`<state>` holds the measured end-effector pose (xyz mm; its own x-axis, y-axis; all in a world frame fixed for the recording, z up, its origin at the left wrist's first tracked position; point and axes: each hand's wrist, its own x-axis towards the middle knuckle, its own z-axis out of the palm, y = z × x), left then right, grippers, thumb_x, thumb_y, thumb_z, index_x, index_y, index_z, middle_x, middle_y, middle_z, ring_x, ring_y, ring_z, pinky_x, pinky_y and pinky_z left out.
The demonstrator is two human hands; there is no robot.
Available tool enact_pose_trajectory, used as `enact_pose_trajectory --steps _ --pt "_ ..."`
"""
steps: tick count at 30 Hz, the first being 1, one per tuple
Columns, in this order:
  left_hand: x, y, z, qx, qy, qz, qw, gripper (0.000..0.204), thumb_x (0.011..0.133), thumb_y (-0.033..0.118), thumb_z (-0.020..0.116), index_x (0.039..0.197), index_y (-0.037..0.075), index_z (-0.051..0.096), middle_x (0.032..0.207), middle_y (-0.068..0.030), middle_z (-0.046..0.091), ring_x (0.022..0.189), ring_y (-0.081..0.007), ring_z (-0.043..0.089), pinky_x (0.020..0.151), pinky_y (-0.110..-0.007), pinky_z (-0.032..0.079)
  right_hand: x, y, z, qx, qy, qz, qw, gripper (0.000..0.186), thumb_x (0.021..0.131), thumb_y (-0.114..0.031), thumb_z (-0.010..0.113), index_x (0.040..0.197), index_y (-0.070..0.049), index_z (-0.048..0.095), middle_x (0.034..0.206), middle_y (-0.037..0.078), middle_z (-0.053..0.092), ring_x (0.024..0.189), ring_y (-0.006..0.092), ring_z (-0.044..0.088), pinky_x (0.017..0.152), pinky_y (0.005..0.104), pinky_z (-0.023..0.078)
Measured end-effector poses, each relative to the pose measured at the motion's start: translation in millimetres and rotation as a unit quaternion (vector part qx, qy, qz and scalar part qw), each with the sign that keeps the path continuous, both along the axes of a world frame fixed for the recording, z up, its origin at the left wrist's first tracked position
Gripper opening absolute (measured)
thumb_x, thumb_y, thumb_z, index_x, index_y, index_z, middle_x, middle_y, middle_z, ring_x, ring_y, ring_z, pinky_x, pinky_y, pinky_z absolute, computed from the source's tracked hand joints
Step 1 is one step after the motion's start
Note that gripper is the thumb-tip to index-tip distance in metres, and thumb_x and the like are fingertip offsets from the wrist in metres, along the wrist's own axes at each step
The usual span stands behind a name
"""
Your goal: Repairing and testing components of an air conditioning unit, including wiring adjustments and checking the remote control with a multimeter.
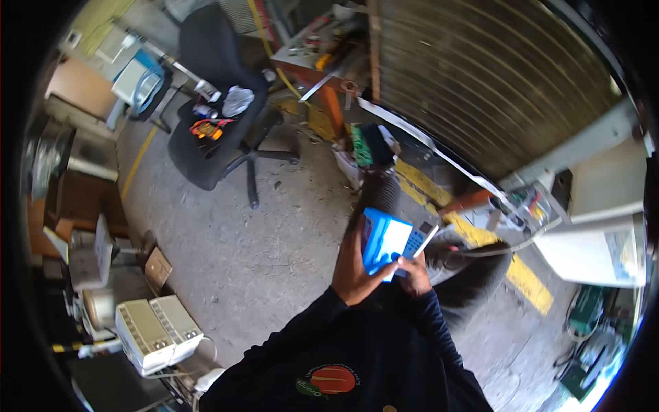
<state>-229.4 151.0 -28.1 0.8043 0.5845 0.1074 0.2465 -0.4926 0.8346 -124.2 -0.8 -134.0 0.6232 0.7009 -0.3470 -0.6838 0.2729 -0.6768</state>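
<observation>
My left hand (353, 273) is wrapped round a flat blue box (374, 257) with a bright white face, held in front of my body. My right hand (416, 276) grips a slim white remote-like device (417, 242) with a small grey screen and a blue keypad. The two things are side by side, the device just right of the box, and my thumbs come close together at their near ends. My fingers behind them are hidden. Below lie my legs in dark trousers, one knee bent to the right.
An office chair (195, 154) at the far left bears a can, a crumpled plastic bag and an orange-black item. A cluttered workbench (302, 58) and a large ribbed panel (480, 75) stand ahead. Beige instruments (154, 333) are at lower left, green equipment (585, 309) at right.
</observation>
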Motion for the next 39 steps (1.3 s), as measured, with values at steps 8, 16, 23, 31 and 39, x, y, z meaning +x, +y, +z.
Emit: enact_pose_trajectory --steps 8,16,23,31,39 --pt "-3.4 127.1 -15.1 -0.16 -0.049 0.251 0.954 0.089 0.085 0.033 0.088 0.156 0.002 0.044 0.137 -0.0204 0.062 0.117 -0.0341 0.065 0.099 -0.044 0.055 27.6 46.7 40.6 -0.082 -0.041 0.082 0.992 0.049 0.091 -0.014 0.085 0.129 0.003 0.059 0.112 0.016 0.071 0.092 0.0251 0.071 0.072 0.0349 0.06" --pt "55.3 490.7 -43.3 0.296 0.014 0.575 0.763 0.093 0.083 0.046 0.083 0.158 0.008 0.043 0.143 -0.0268 0.046 0.12 -0.0467 0.055 0.1 -0.055 0.051 52.6 0.2 10.6 -0.339 -0.138 0.106 0.925 0.023 0.091 -0.015 0.076 0.105 0.0 0.067 0.087 0.011 0.069 0.064 0.0184 0.063 0.059 0.0309 0.053" --pt "98.1 643.9 -89.9 0.18 0.318 0.488 0.792 0.121 0.078 0.066 0.079 0.172 0.024 0.017 0.171 -0.0273 0.018 0.144 -0.0472 0.043 0.105 -0.065 0.044 34.5 -22.4 -6.4 -0.436 -0.132 0.107 0.884 0.02 0.088 -0.013 0.077 0.097 0.001 0.066 0.076 0.01 0.066 0.054 0.0204 0.062 0.054 0.032 0.052" --pt "68.4 622.0 -40.5 0.121 0.338 0.471 0.806 0.09 0.086 0.062 0.068 0.159 0.018 0.036 0.159 -0.0273 0.039 0.138 -0.0467 0.05 0.108 -0.054 0.047 32.2 -14.8 -2.2 -0.43 -0.099 0.148 0.885 0.024 0.088 -0.012 0.078 0.102 0.001 0.064 0.074 0.009 0.064 0.055 0.02 0.062 0.054 0.0318 0.051" --pt "0.8 649.8 -142.3 0.074 0.291 0.623 0.722 0.087 0.079 0.054 0.075 0.136 -0.003 0.042 0.132 -0.029 0.051 0.117 -0.0445 0.058 0.103 -0.049 0.053 25.5 -21.1 -4.2 -0.411 -0.081 0.101 0.902 0.035 0.087 -0.011 0.079 0.114 0.002 0.062 0.079 0.01 0.064 0.057 0.0196 0.061 0.055 0.0312 0.051"
